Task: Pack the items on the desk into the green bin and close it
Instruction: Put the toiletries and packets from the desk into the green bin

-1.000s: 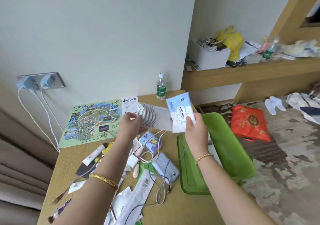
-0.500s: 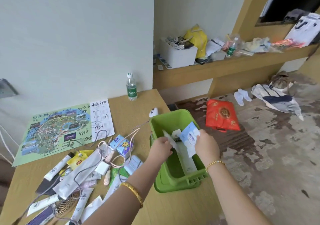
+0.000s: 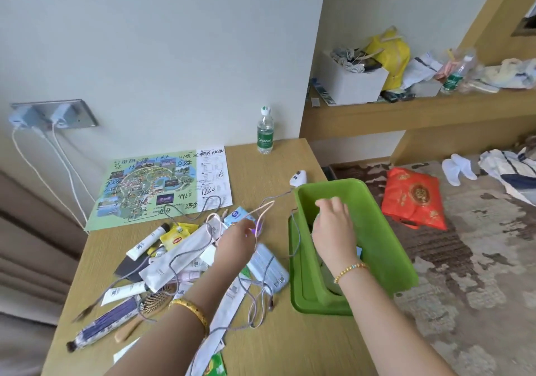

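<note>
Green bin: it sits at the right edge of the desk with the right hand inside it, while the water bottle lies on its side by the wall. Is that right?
Not quite. The head view shows the water bottle standing upright by the wall, not lying down. The rest holds: the green bin sits at the right edge of the desk and the right hand is inside it.

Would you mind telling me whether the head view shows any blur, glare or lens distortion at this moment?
Head view: soft, even daylight, no harsh glare; both the left hand and right hand are motion-smeared; wide-angle bending curves the desk edges; the map handwriting stays legible.
</note>
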Action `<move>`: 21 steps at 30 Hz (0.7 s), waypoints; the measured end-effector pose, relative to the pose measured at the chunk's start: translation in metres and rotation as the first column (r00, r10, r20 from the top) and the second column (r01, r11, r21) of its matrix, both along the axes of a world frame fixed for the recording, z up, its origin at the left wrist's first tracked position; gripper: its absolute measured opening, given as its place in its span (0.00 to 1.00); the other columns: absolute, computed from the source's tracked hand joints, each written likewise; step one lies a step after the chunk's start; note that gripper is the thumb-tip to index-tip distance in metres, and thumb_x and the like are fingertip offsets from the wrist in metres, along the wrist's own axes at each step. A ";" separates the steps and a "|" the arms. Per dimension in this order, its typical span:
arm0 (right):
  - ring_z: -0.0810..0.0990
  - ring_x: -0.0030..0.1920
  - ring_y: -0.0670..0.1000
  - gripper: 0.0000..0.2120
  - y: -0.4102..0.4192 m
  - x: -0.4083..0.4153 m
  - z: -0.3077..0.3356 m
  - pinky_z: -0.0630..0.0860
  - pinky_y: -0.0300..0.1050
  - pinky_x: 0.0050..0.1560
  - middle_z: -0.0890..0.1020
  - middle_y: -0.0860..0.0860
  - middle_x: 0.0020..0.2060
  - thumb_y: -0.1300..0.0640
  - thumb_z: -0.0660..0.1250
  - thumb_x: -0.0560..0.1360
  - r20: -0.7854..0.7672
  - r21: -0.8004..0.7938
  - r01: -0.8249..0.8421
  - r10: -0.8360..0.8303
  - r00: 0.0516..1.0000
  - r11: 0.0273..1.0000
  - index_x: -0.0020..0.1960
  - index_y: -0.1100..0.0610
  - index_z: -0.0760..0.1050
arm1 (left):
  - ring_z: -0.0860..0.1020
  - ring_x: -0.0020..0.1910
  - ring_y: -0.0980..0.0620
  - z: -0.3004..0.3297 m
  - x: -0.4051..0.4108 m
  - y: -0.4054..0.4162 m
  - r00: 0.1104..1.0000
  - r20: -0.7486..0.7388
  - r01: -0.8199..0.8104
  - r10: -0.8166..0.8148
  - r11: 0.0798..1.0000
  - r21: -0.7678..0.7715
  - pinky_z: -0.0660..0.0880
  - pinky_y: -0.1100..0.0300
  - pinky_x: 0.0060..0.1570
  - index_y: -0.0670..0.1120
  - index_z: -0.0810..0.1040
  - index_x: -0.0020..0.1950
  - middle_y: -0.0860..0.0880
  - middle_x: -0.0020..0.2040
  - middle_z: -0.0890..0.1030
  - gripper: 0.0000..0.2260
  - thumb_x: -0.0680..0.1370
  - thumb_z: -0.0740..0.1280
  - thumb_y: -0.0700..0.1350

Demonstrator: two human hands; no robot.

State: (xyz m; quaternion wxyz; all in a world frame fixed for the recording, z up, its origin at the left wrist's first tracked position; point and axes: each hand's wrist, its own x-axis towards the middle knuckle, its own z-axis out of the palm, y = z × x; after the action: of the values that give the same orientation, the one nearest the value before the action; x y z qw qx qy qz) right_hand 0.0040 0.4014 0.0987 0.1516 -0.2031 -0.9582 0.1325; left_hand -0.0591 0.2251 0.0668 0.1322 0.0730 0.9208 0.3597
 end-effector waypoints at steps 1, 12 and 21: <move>0.72 0.54 0.56 0.14 -0.014 -0.005 -0.001 0.69 0.48 0.53 0.74 0.56 0.53 0.66 0.58 0.74 -0.037 0.001 -0.061 0.061 0.997 0.998 0.58 0.59 0.73 | 0.78 0.53 0.45 -0.008 -0.003 -0.017 0.999 0.015 -0.028 0.029 0.999 -0.032 0.70 0.59 0.47 0.46 0.77 0.57 0.45 0.55 0.81 0.12 0.76 0.59 0.40; 0.70 0.59 0.58 0.23 -0.151 -0.006 -0.099 0.69 0.51 0.56 0.72 0.57 0.59 0.73 0.57 0.71 0.454 -0.202 -0.721 0.716 0.531 0.663 0.64 0.60 0.68 | 0.75 0.60 0.49 -0.079 0.029 -0.153 0.958 0.262 0.219 -0.114 0.883 -0.415 0.72 0.57 0.57 0.49 0.75 0.63 0.48 0.61 0.78 0.17 0.77 0.58 0.38; 0.61 0.69 0.59 0.37 -0.170 0.002 -0.136 0.62 0.55 0.65 0.59 0.59 0.72 0.67 0.66 0.70 0.651 -0.029 -0.831 0.642 0.406 0.555 0.74 0.60 0.51 | 0.67 0.65 0.45 -0.106 0.051 -0.173 0.893 0.217 0.419 -0.394 0.554 -0.719 0.65 0.53 0.63 0.44 0.67 0.65 0.46 0.64 0.74 0.19 0.77 0.65 0.46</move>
State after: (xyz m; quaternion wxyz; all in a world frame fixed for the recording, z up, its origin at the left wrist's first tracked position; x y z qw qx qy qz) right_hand 0.0059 0.2311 -0.0373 -0.2028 0.2422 -0.9483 -0.0320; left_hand -0.0079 0.0524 -0.0391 0.2435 0.2166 0.9410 -0.0916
